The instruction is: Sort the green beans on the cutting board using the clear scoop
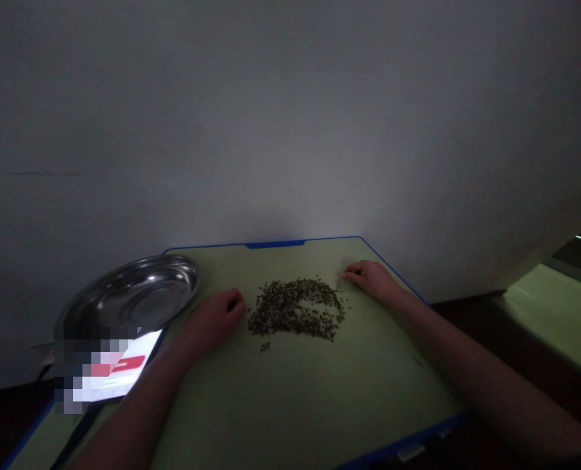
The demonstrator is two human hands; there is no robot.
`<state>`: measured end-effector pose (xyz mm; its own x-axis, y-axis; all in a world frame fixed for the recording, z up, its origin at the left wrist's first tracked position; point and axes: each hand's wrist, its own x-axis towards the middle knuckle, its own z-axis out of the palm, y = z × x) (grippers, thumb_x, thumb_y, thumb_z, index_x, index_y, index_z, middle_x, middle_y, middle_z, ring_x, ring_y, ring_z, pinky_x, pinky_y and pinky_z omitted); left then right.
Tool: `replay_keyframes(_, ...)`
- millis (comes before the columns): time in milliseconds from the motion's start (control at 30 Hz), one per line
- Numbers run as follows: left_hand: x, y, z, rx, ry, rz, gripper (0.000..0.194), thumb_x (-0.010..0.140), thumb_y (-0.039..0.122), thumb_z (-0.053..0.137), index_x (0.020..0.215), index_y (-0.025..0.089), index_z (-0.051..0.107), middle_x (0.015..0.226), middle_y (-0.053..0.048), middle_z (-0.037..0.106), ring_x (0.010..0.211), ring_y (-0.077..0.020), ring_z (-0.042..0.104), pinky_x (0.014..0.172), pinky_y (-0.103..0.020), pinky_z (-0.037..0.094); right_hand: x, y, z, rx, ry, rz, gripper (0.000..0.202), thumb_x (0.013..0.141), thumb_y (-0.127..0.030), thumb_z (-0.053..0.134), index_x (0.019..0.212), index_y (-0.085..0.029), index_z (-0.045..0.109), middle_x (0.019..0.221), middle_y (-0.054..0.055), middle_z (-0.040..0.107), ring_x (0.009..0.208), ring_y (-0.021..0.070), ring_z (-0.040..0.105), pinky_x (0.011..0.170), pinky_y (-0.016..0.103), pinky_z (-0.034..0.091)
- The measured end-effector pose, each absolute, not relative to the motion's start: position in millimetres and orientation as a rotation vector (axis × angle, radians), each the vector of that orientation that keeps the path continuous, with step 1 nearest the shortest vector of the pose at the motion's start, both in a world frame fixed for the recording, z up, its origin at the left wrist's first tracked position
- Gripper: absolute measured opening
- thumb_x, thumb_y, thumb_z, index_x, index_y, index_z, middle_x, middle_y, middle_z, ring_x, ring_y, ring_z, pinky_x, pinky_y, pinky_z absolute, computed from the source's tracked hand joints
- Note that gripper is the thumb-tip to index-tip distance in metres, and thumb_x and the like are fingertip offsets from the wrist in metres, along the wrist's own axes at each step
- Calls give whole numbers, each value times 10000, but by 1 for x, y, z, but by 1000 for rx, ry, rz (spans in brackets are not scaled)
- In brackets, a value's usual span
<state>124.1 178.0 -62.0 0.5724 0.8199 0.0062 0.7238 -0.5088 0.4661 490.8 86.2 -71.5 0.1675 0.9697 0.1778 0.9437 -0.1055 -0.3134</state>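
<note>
Many small dark grains form a spread-out pile [295,310] on the pale green table [271,398], with a thinner patch toward its right side. Just left of the pile rests my left hand [219,316], its fingers curled closed; whether anything is inside them is hidden. At the pile's upper right, my right hand [366,275] pinches a thin, pale or clear object [341,282], too faint to make out. A small cluster of grains [265,346] lies apart, below the pile's left part.
A large shiny metal basin [148,294] stands at the table's left side. Below it is a lit screen [124,371] with red marks, partly pixelated. A grey wall [290,130] rises behind the blue-edged table. Another pale green surface [555,320] is at the far right.
</note>
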Motion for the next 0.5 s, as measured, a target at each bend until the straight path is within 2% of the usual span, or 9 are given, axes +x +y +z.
replay_keyframes(167,126,177,-59,2393,1255,299,232,836,345,357,765,196,521,763,-42,619,705,-203,572,625,-310,373,487,69,-73,-2087,-1825,104,321,914,-396,536,998,-189,768,994,100,753,888,234,670,791,305,463)
replay_keyframes(500,127,176,-59,2391,1256,301,232,841,346,371,783,196,538,792,-53,642,717,-206,588,629,-305,377,472,31,-69,-2122,-1808,135,325,895,-411,540,910,-169,756,914,113,728,806,232,653,716,316,455)
